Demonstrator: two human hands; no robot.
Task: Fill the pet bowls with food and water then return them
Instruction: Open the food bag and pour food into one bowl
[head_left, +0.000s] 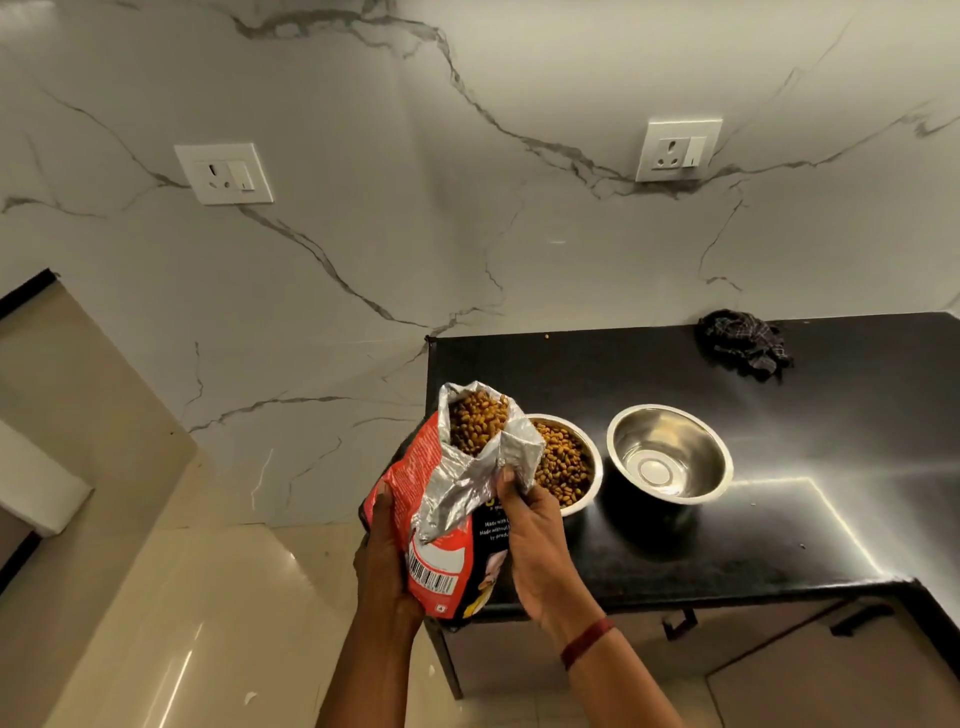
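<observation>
While the left hand (385, 551) grips the food bag (441, 569) low down and the right hand (531, 545) pinches its foil mouth, one bowl (598, 470) on the counter (727, 545) already holds kibble. The second bowl (670, 441) beside it looks empty, so watering and returning remain.

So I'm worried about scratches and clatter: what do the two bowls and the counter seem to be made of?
The left bowl and right bowl look like polished stainless steel: silvery, with mirror-like reflections. The counter looks like polished black stone, perhaps granite: glossy, faintly speckled; laminate can't be ruled out.
</observation>
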